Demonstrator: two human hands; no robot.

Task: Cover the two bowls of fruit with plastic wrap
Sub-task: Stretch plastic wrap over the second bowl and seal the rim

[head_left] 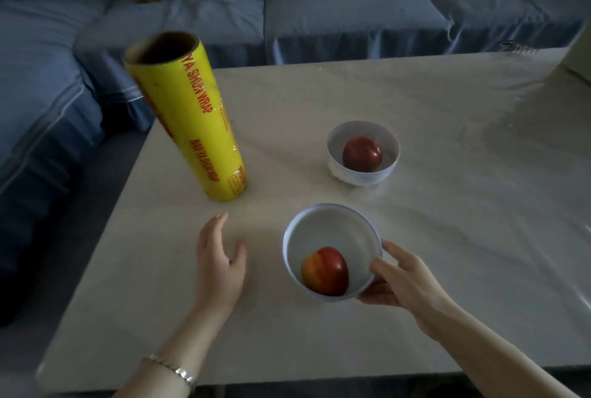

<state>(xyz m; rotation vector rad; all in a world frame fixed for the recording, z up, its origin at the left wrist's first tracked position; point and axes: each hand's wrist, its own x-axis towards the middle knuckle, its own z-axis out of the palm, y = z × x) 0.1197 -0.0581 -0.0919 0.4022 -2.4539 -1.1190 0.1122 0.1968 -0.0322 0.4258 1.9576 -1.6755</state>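
The right hand pinches the rim of the near bowl, thumb inside, fingers curled under the outer wall; the bowl, tilted toward the viewer, holds a red-and-yellow fruit. The left hand hovers with fingers apart and relaxed, holding nothing, just short of the plastic wrap roll standing on end on the pale table. The far bowl holds a dark red fruit. Neither bowl appears covered and no film is drawn out: apparently the whole task remains.
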